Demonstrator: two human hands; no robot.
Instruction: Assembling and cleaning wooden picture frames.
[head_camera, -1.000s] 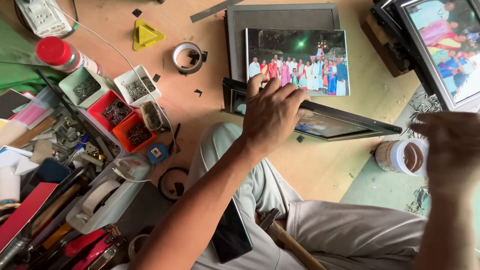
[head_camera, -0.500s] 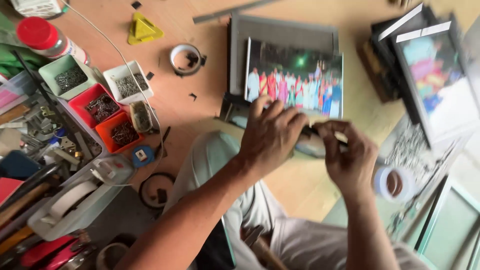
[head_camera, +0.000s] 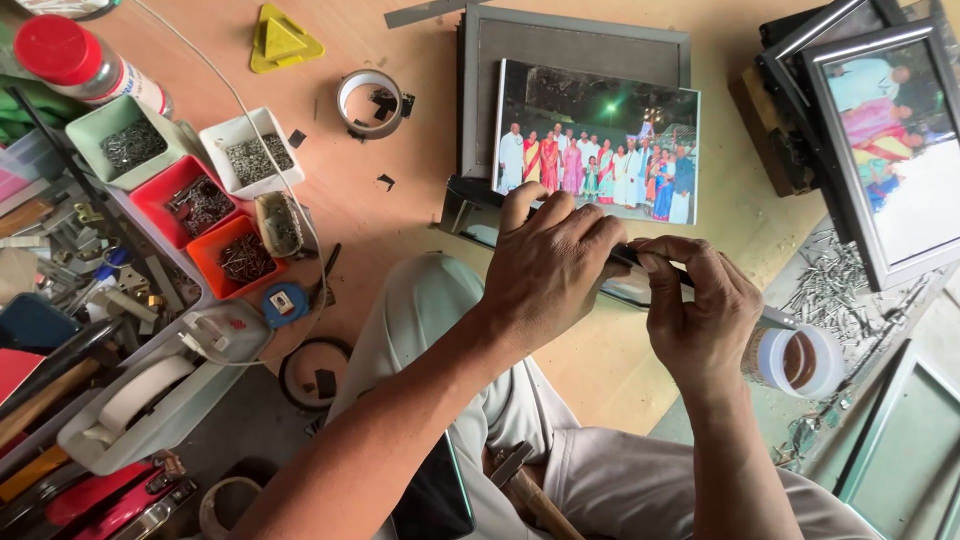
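Head view, centre of frame: the left hand (head_camera: 548, 268) lies palm-down, fingers curled, over the near edge of a dark picture frame (head_camera: 470, 212) that rests tilted on the wooden worktop (head_camera: 400, 200) just above the person's knee. The right hand (head_camera: 700, 315) sits just right of it, fingers closed in a pinch on the same dark frame edge, thumb and forefinger touching it; whether it holds a small tool too cannot be told. The two hands nearly touch. Directly above them, upper centre, a colour group photograph (head_camera: 598, 140) lies on a grey frame backing (head_camera: 560, 45). Upper right: a stack of framed pictures (head_camera: 880, 140), the top one tilted. Right of the right hand: a small open plastic jar (head_camera: 800, 362) with a dark inside, loose nails (head_camera: 835, 290) scattered just above it. Left side: small open trays of fasteners, one green (head_camera: 125, 145), one white (head_camera: 252, 155), one red (head_camera: 190, 200), one orange (head_camera: 240, 258). Upper left: a bottle with a red cap (head_camera: 75, 62). Top, left of centre: a yellow triangular piece (head_camera: 282, 40) and a tape roll (head_camera: 370, 102). Lower left: a tape dispenser (head_camera: 150, 400). Bottom centre: a hammer (head_camera: 525, 485) lies across the lap beside a dark phone (head_camera: 435, 495).
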